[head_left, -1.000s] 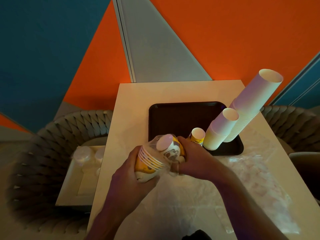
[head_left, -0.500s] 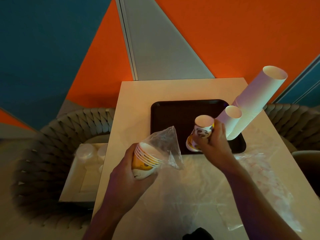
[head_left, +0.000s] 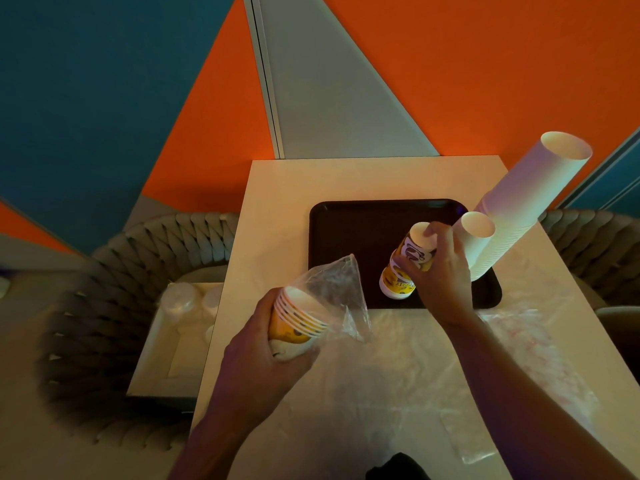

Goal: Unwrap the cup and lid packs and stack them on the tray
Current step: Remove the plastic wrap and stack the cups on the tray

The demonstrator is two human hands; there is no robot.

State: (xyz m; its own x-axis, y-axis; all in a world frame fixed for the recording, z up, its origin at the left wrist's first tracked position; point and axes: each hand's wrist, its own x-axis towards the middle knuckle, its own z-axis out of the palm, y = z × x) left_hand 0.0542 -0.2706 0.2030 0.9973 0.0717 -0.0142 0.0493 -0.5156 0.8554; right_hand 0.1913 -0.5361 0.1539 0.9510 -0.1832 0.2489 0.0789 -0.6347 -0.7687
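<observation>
Now the right hand (head_left: 440, 271) grips printed cups (head_left: 403, 271) on the tray (head_left: 346, 220); the left hand (head_left: 263, 348) clasps wrapped cups (head_left: 298, 320) at the bench's (head_left: 277, 202) left edge.

From my feed I see two bare forearms ending in bare hands, the left hand (head_left: 263, 355) and the right hand (head_left: 438, 271). No sleeves, rings or watch show on either; wrists and fingers are uncovered throughout.
</observation>
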